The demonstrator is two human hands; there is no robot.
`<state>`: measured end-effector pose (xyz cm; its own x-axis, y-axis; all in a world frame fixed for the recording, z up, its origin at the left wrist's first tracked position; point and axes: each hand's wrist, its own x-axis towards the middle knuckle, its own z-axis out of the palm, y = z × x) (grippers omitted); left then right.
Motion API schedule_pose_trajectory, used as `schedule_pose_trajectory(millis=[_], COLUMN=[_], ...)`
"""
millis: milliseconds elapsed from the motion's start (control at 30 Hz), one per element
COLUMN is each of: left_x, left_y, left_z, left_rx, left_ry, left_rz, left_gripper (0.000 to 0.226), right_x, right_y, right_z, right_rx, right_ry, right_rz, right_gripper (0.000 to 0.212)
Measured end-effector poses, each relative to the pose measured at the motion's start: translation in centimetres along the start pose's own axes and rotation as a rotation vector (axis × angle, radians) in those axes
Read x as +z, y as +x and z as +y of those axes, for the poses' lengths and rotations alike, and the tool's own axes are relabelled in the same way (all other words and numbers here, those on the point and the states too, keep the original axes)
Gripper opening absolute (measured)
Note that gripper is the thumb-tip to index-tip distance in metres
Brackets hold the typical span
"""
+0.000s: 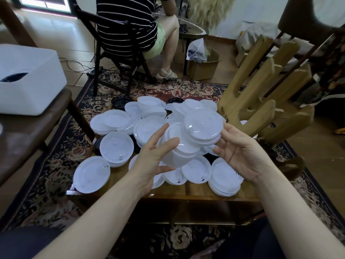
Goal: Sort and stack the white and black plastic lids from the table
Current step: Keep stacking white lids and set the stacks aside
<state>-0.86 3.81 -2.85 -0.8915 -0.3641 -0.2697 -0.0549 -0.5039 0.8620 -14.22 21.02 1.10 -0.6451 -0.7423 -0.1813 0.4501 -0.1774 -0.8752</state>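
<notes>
A loose stack of white plastic lids (188, 139) is held above the low wooden table (201, 191) between both hands. My left hand (155, 156) cups its left and underside with thumb and fingers curled round the lids. My right hand (240, 152) supports the right side, with its fingers against the upper lids. Many more white lids lie scattered over the table, among them one at the front left corner (91, 174) and a small pile at the front right (225, 176). Black lids (121, 102) show at the far edge and under the white ones.
A wooden cactus-shaped stand (265, 101) rises at the table's right. A person in a striped top sits on a dark chair (112, 58) beyond the table. A white box (28, 79) rests on a brown seat at left. A patterned rug lies underneath.
</notes>
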Motion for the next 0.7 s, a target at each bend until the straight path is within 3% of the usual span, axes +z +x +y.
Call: schedule_pose_trajectory(millis=[167,367,533,700], left_x=[-0.1,-0.1,-0.2,-0.1], left_y=[0.0,-0.1,-0.1,0.0], left_z=[0.1,0.1,0.1,0.0], left_rx=[-0.002,-0.013,-0.03,-0.043], left_ry=[0.008,0.02,0.043,0.052], left_rz=[-0.009,-0.018,-0.034,-0.038], left_gripper=[0.069,0.065,0.064,0.063], right_x=[0.3,0.3,0.8,1.2], right_y=[0.1,0.0,-0.1,-0.1], right_z=[0.2,0.7,1.4,2.1], right_rx=[0.042,-0.053,-0.081,-0.135], right_ry=[-0.145,-0.518,-0.814,-0.938], right_rz=[-0.026,0.028,0.101,0.102], right_gripper=[0.068,0.053,0.09,0.087])
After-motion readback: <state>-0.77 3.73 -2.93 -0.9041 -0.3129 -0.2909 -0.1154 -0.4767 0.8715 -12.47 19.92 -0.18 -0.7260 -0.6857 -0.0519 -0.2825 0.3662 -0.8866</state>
